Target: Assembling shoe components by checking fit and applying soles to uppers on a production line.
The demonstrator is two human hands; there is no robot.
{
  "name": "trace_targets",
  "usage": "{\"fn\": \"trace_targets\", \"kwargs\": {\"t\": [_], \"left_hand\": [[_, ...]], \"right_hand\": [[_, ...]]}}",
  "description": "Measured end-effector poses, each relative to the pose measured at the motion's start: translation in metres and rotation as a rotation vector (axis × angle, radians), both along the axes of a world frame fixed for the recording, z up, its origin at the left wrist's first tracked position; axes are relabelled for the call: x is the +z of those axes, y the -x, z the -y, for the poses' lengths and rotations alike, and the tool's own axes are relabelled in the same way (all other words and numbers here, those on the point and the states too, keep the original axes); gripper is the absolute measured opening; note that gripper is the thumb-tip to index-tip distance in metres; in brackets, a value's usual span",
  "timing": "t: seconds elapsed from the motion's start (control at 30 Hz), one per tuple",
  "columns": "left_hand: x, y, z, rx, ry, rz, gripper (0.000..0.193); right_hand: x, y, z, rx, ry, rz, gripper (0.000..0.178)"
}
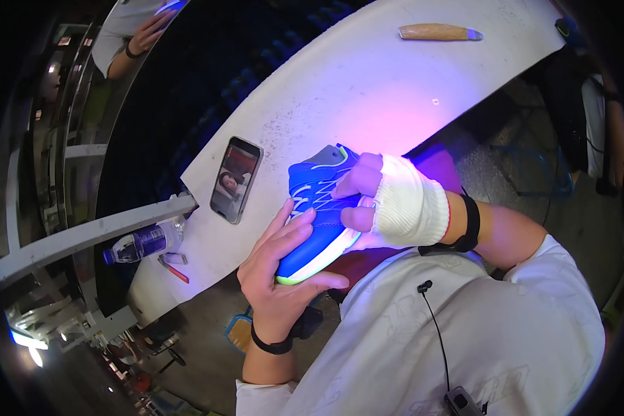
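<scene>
Here, the left hand (276,260) is clasping a blue lace-up sneaker (320,220) near its toe, fingers lying along the upper and thumb extending past the sole. The right hand (390,195), in a white fingerless knit glove (417,208), is curling its fingers against the shoe's side; whether they are pinching anything cannot be told. The sneaker is being held over the white tabletop's (326,104) near edge, a smartphone (236,179) lying to its left.
</scene>
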State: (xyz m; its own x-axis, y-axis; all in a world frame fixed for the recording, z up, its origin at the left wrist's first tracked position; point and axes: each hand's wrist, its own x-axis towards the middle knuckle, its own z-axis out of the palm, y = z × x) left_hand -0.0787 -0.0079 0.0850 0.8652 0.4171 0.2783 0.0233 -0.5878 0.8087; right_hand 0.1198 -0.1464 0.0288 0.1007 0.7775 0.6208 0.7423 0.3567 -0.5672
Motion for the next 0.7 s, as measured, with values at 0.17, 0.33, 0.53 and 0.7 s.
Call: {"fn": "trace_targets", "kwargs": {"t": [0.17,0.33,0.53,0.7], "left_hand": [[-0.006,0.003,-0.005,-0.034,-0.055,0.001,0.063],[-0.002,0.008,-0.006,0.012,-0.067,-0.006,0.048],[-0.023,0.021,-0.014,-0.041,0.099,0.076,0.042],[-0.018,0.035,-0.021,-0.019,0.182,-0.089,0.055]], "right_hand": [[0.005,-0.005,0.002,-0.012,0.08,0.101,0.032],[-0.002,-0.006,-0.006,-0.048,0.053,0.136,0.04],[-0.037,-0.005,-0.007,-0.063,0.054,-0.041,0.048],[-0.044,0.003,-0.007,-0.037,0.109,-0.093,0.042]]}}
